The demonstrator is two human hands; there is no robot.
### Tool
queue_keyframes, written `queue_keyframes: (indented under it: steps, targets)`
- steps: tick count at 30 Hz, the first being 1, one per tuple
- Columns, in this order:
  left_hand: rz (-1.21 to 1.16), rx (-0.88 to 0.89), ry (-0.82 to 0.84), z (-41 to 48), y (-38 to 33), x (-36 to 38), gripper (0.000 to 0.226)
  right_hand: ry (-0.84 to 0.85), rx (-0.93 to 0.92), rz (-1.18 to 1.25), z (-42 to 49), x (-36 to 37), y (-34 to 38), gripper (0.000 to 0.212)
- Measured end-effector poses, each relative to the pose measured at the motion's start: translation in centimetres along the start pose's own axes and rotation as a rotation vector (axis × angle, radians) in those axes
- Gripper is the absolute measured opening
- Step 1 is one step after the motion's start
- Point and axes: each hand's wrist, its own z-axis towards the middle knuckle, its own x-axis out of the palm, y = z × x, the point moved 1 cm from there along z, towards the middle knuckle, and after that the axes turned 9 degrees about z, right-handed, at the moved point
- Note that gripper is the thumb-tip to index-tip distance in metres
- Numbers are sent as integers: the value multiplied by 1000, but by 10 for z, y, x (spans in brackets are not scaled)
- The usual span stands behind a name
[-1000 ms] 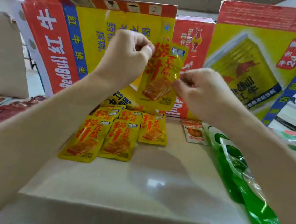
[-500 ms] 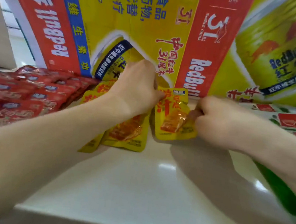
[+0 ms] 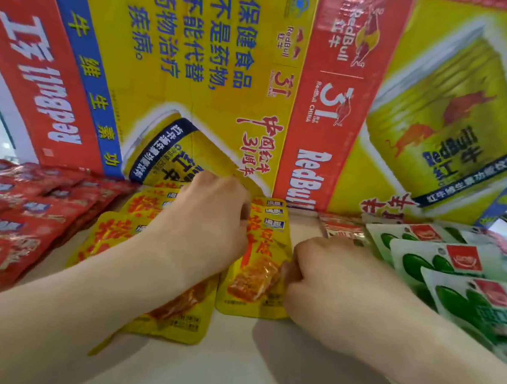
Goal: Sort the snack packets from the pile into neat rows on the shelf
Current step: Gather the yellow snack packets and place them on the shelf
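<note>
Along the left end of the pale shelf (image 3: 227, 373), red packets (image 3: 8, 216) lie in overlapping rows that run toward the back. Just beside them, yellow packets (image 3: 110, 233) lie flat in three overlapping rows, their printed tops toward the printed cartons (image 3: 195, 76) that stand along the back edge. The left forearm comes in from the lower left, low across the two nearer yellow rows. The left hand (image 3: 208, 221) is knuckles-up over the middle row with its fingers curled downward. Their tips are hidden at the upper left edge of the top yellow packet (image 3: 255, 285), so I cannot tell whether they pinch it or only press on it. That packet lies flat on the shelf at the front of the rightmost yellow row, overlapping the ones behind it. The right hand (image 3: 330, 281) sits at its right edge, back of the hand up and fingers folded under. The thumb lies on the clear window of the wrapper, so the edge is pinched between thumb and fingers. The right forearm leaves toward the lower right. Behind that hand, a small red packet (image 3: 340, 227) lies near the cartons. Further right, green-and-white packets (image 3: 456, 269) overlap in a row that slants toward the front right.
</note>
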Motion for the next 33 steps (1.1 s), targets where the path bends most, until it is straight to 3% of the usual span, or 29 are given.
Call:
queue_keyframes:
  steps: [8, 16, 20, 24, 33]
  targets:
    - [15, 50, -7, -1, -1, -2, 14, -75, -17, 15, 1, -6, -1, 16]
    - [-37, 37, 61, -5, -4, -4, 17, 22, 3, -32, 1, 0, -3, 18]
    - [-81, -1, 90, -7, -7, -7, 32, 27, -4, -28, 1, 1, -4, 18]
    - [-90, 14, 115, -8, -7, -7, 37, -15, -32, -84, 2, 8, -4, 26]
    - [-70, 70, 127, -3, -5, 0, 39, -53, -135, -227, -1, 13, -5, 16]
